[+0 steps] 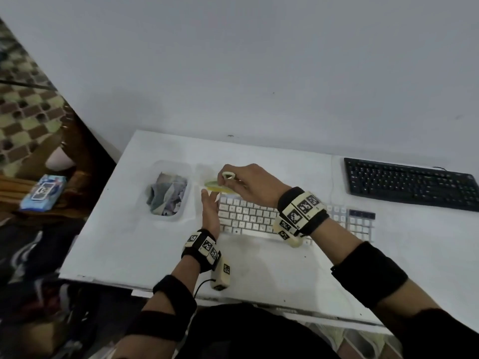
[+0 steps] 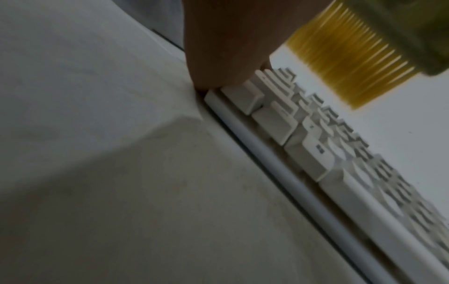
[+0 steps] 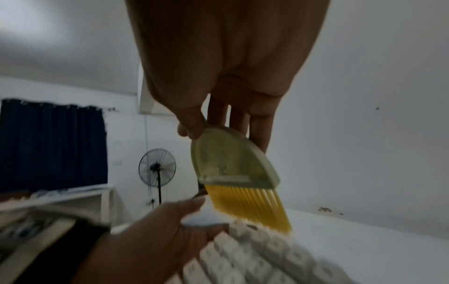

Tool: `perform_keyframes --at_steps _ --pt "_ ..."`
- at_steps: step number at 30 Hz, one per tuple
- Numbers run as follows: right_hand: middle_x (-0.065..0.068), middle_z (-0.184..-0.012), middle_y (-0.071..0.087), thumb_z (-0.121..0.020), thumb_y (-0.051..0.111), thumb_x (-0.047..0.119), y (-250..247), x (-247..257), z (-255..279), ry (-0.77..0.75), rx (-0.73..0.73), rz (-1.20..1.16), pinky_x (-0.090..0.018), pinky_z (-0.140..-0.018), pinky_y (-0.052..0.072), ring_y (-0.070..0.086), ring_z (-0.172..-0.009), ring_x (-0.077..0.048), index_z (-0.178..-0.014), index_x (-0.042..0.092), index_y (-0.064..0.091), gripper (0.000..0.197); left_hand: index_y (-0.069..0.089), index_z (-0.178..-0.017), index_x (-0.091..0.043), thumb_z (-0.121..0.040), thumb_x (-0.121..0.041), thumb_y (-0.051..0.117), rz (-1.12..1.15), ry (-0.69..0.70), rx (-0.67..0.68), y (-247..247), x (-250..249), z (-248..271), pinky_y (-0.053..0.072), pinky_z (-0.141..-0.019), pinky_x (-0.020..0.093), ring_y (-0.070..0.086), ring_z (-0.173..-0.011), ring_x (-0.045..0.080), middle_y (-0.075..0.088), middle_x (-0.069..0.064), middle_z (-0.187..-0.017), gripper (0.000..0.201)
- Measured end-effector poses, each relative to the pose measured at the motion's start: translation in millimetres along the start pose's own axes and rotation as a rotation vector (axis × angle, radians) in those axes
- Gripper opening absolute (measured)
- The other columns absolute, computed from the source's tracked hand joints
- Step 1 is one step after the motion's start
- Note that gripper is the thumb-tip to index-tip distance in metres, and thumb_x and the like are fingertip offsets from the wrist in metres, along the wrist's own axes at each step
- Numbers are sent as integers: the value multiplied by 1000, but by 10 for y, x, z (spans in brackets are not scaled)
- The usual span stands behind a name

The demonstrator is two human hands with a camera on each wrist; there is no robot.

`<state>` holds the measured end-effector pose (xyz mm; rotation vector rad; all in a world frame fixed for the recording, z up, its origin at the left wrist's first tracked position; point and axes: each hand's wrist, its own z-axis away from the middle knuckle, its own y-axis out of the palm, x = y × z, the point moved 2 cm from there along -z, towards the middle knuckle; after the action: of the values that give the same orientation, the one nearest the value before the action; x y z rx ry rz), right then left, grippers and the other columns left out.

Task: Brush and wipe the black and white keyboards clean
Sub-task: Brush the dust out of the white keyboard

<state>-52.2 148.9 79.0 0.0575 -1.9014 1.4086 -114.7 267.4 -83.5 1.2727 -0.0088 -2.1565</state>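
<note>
Right hand [image 3: 218,80] pinches yellow-bristled brush [image 3: 233,169] by handle top, bristles down at far-left corner of white keyboard [image 1: 248,216], angled to sweep debris from keys. Left hand [image 1: 210,211], fingers straight, together, braces keyboard's left edge against sliding. Black keyboard [image 1: 412,182] lies well apart at right, untouched. Tissue tub [image 1: 178,215] near left.
</note>
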Motion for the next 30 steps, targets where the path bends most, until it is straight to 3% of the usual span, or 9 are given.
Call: perform_keyframes --at_steps 3,7,12,15,17,20,24,27,30 --pt "10 -93 67 -104 50 17 162 -41 180 -69 -40 80 -28 -68 45 50 -63 -6 -118 17 61 17 56 -143 -21 -99 -77 14 18 16 18 19 -89 15 57 -90 45 72 -109 31 73 15 -121 82" --pt "-3 -126 67 -97 54 9 443 -164 434 -93 -21 259 -38 -66 54 66 -93 -30 -123 19 58 28 61 -133 -17 -103 -69 6 14 38 49 27 -105 2 58 -70 24 75 -95 17 74 7 -109 81" --pt "-1 -126 68 -89 57 0 506 -189 667 22 -32 366 -34 -55 50 67 -86 -31 -120 18 61 36 63 -134 -23 -102 -70 3 -46 59 5 30 -51 -64 55 -75 30 73 -96 21 76 11 -109 82" --pt "0 -124 69 -82 62 -4 538 -115 698 31 -128 348 -32 -51 50 69 -82 -30 -116 20 59 42 67 -130 -26 -100 -75 7 -58 83 -23 32 -23 -77 56 -95 45 71 -107 31 77 11 -110 82" --pt "-1 -127 68 -82 63 -4 570 -27 634 -9 -157 332 -34 -56 54 69 -94 -30 -117 22 58 44 69 -125 -25 -100 -74 8 -66 97 -25 32 -13 -80 48 -109 49 66 -118 31 75 9 -116 83" --pt "-2 -132 65 -80 65 -7 639 22 571 -24 -126 337 -33 -61 54 67 -108 -29 -121 21 61 50 66 -130 -17 -104 -69 6 -42 91 -14 20 -24 -66 48 -109 45 64 -122 33 74 10 -116 83" --pt "0 -134 64 -71 66 -13 656 -137 746 52 -97 352 -33 -61 56 66 -110 -27 -118 20 64 58 69 -123 -29 -100 -75 8 -43 60 -24 31 -21 -98 52 -102 52 69 -106 35 77 10 -104 80" --pt "-1 -132 65 -72 65 -14 604 -192 912 66 -121 361 -32 -60 55 67 -108 -28 -116 19 65 55 72 -116 -42 -87 -87 13 -108 80 -29 28 42 -137 47 -107 60 68 -115 35 75 11 -117 81" --pt "-1 -130 67 -72 69 -12 562 -113 884 12 -147 346 -32 -63 55 68 -108 -27 -111 18 67 50 69 -123 -46 -94 -82 10 -145 152 -56 58 19 -75 39 -116 53 60 -129 25 69 0 -134 75"
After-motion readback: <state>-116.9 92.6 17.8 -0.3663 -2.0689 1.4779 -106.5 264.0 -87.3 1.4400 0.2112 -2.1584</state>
